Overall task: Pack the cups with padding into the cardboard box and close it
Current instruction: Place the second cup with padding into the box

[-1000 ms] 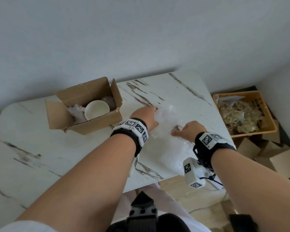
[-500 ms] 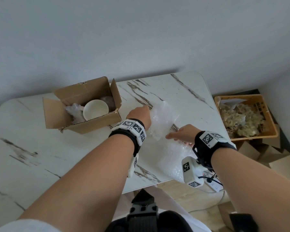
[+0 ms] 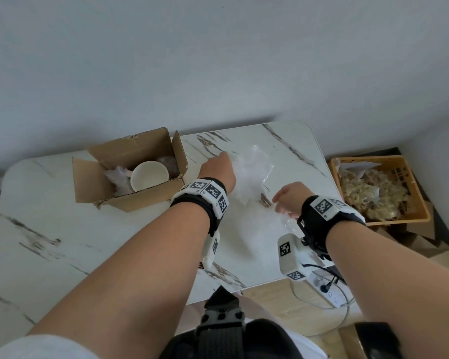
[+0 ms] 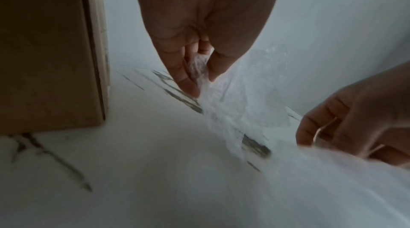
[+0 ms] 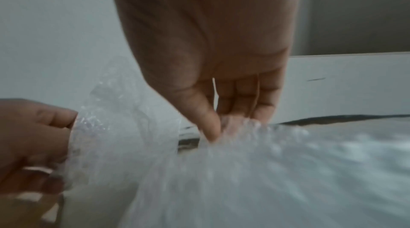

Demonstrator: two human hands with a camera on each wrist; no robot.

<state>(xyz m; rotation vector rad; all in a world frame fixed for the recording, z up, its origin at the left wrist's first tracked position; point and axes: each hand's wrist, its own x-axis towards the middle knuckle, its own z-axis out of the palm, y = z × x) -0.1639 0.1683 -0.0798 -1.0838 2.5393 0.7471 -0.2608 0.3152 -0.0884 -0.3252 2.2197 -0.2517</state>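
Observation:
An open cardboard box (image 3: pixel 151 200) stands at the table's back left, with a white cup (image 3: pixel 148 179) and crumpled padding (image 3: pixel 118 177) inside. Clear bubble wrap (image 3: pixel 252 177) lies on the marble table (image 3: pixel 62 255) to the box's right. My left hand (image 3: pixel 219 172) pinches the wrap's far part between thumb and fingers (image 4: pixel 188 81). My right hand (image 3: pixel 289 199) pinches a nearer part (image 5: pixel 233 126) of the wrap (image 5: pixel 244 179). The box's side (image 4: pixel 44 56) shows at left in the left wrist view.
An orange crate (image 3: pixel 423 213) full of crumpled paper sits on the floor right of the table, with flat cardboard pieces (image 3: pixel 412 239) beside it. A power strip and cable (image 3: pixel 327 291) lie on the floor below the table's front edge. The wall is close behind the table.
Both hands have kept their hold on the bubble wrap. The left hand has moved farther away across the table, and the wrap has shifted between the hands.

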